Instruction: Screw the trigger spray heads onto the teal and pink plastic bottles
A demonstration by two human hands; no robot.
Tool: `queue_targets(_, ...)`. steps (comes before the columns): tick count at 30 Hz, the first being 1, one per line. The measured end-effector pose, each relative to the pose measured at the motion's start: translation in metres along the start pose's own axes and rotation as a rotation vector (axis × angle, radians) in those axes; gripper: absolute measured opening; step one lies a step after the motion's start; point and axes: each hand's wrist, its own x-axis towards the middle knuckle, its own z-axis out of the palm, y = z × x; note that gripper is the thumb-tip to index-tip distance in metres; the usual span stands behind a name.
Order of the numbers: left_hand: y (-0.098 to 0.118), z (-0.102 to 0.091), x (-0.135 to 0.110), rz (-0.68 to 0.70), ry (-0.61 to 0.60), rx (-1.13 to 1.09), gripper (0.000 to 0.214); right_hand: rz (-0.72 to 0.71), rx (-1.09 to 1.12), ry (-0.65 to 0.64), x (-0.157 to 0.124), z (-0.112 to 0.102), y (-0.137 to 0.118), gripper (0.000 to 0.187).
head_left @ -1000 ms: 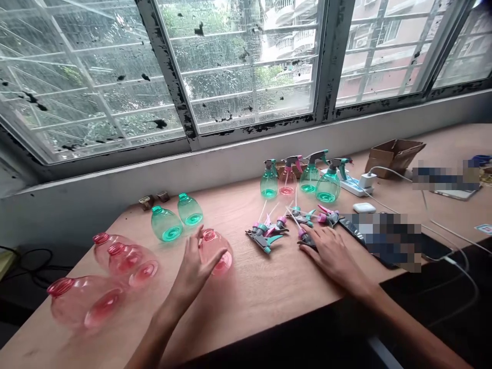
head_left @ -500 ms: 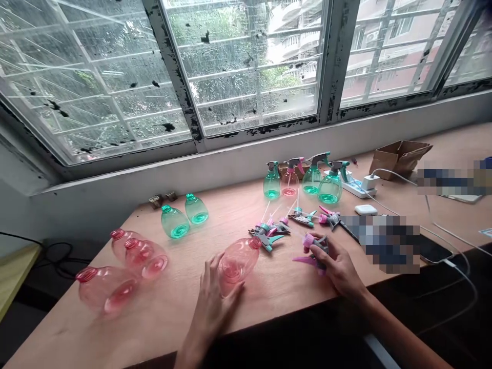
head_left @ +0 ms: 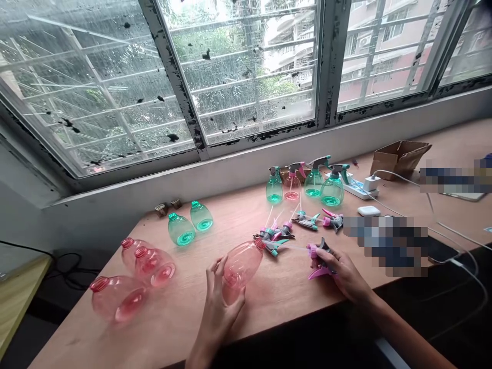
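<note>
My left hand [head_left: 221, 302] is wrapped round the base of a pink plastic bottle [head_left: 242, 262], held tilted with its neck pointing right. My right hand [head_left: 340, 271] grips a pink and grey spray trigger head [head_left: 318, 256], whose thin tube reaches left toward the bottle's neck. The tube's tip is close to the neck; whether it is inside I cannot tell. Loose trigger heads [head_left: 277, 234] lie on the wooden table [head_left: 277, 297] just beyond the bottle.
Three pink bottles [head_left: 134, 277] and two green bottles [head_left: 190, 225] lie at the left. Several assembled spray bottles [head_left: 307, 182] stand near the window sill. A cardboard box [head_left: 400, 156], a power strip [head_left: 359, 188] and white cables sit at the right.
My left hand took the pink bottle off the table and raised it, tilted. My right hand picked a trigger head from the pile and brought it toward the bottle's neck.
</note>
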Motion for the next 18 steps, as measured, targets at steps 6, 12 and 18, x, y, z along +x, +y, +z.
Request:
queue_targets(6, 0.002, -0.001, -0.004, 0.028, 0.008, -0.004, 0.071, 0.013, -0.003, -0.076, 0.000, 0.001, 0.002, 0.031)
queue_targets(12, -0.002, 0.004, -0.009, -0.028, 0.090, -0.096, 0.068, 0.115, 0.147, -0.027, 0.000, 0.004, 0.002, 0.034)
queue_targets(18, 0.009, 0.000, -0.011, -0.133, 0.148, -0.295, 0.069, 0.082, 0.208, -0.098, -0.005, 0.003, -0.001, 0.036)
